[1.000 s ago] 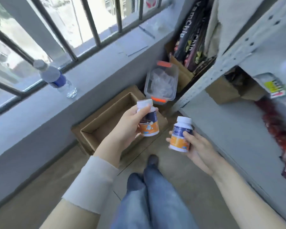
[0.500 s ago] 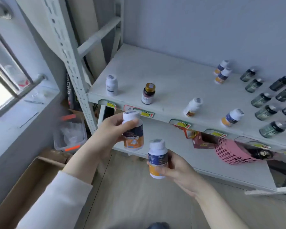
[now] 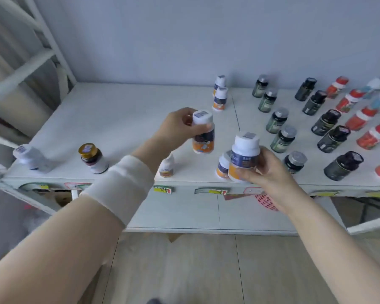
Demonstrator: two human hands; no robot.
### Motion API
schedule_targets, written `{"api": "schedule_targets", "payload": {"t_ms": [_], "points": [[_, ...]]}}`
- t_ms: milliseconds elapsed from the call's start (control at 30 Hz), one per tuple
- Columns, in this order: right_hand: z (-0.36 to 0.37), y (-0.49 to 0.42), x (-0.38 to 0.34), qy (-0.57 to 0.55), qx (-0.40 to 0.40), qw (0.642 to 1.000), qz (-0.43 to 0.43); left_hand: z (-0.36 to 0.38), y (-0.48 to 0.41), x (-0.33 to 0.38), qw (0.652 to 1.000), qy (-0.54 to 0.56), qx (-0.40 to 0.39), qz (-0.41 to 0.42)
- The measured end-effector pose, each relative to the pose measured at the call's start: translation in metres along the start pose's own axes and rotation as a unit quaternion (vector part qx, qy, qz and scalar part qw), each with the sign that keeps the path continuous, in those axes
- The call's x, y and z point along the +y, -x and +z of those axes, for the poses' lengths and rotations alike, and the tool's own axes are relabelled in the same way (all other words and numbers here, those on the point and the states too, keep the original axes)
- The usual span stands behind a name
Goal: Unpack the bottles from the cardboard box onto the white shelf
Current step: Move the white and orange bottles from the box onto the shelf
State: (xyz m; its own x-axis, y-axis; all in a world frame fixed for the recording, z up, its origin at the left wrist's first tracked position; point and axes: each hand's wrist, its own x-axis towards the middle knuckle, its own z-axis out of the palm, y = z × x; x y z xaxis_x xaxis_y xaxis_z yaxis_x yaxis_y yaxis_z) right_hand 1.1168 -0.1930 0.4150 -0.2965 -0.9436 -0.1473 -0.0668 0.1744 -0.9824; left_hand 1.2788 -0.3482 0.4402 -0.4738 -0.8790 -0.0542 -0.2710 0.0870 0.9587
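The left grip (image 3: 178,130) holds a white bottle (image 3: 203,142) above the white shelf (image 3: 119,119). The right grip (image 3: 270,174) holds a second bottle (image 3: 244,154) near the shelf's front edge.

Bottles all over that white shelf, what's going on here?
A person is stocking the white shelf. The left hand holds one white-capped bottle above it, and the right hand holds a matching bottle near the front edge. Neither looks set down yet. Dark bottles and red bottles stand in rows to the right.
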Motion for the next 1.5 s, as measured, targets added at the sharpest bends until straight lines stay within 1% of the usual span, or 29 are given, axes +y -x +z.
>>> {"api": "schedule_targets", "payload": {"t_ms": [133, 233, 367, 467, 633, 833, 1000, 1133, 1200, 1267, 1333, 1367, 1500], "points": [[-0.017, -0.07, 0.004, 0.033, 0.05, 0.998, -0.018, 0.023, -0.074, -0.002, 0.997, -0.074, -0.018, 0.018], [-0.022, -0.111, 0.016, 0.078, 0.073, 0.994, -0.003, 0.041, -0.12, -0.012, 0.993, -0.11, -0.035, 0.026], [-0.019, -0.149, 0.042, 0.151, 0.057, 0.987, 0.021, 0.06, -0.168, -0.035, 0.99, -0.125, -0.065, 0.007], [-0.014, -0.168, 0.059, 0.164, 0.036, 0.985, 0.03, 0.071, -0.193, -0.05, 0.991, -0.114, -0.069, -0.006], [-0.008, -0.183, 0.079, 0.186, 0.03, 0.981, 0.04, 0.082, -0.207, -0.071, 0.986, -0.131, -0.105, -0.009], [-0.008, -0.181, 0.091, 0.183, 0.043, 0.981, 0.04, 0.085, -0.203, -0.089, 0.991, -0.091, -0.1, 0.008], [-0.01, -0.18, 0.092, 0.208, 0.03, 0.977, 0.039, 0.085, -0.199, -0.083, 0.982, -0.148, -0.12, 0.01], [-0.015, -0.174, 0.087, 0.225, 0.01, 0.974, 0.031, 0.075, -0.191, -0.062, 0.956, -0.25, -0.151, -0.001], [-0.022, -0.167, 0.079, 0.23, 0.032, 0.973, 0.005, 0.058, -0.182, -0.043, 0.939, -0.314, -0.138, 0.017], [-0.03, -0.155, 0.063, 0.254, 0.07, 0.964, -0.028, 0.037, -0.168, -0.026, 0.903, -0.41, -0.116, 0.055], [-0.037, -0.144, 0.04, 0.301, 0.102, 0.946, -0.063, 0.016, -0.147, -0.012, 0.857, -0.499, -0.098, 0.083], [-0.039, -0.138, 0.027, 0.331, 0.107, 0.934, -0.08, 0.006, -0.133, -0.006, 0.841, -0.526, -0.088, 0.091], [-0.031, -0.113, -0.02, 0.462, 0.071, 0.876, -0.119, -0.031, -0.066, 0.005, 0.811, -0.58, -0.038, 0.069]]}}
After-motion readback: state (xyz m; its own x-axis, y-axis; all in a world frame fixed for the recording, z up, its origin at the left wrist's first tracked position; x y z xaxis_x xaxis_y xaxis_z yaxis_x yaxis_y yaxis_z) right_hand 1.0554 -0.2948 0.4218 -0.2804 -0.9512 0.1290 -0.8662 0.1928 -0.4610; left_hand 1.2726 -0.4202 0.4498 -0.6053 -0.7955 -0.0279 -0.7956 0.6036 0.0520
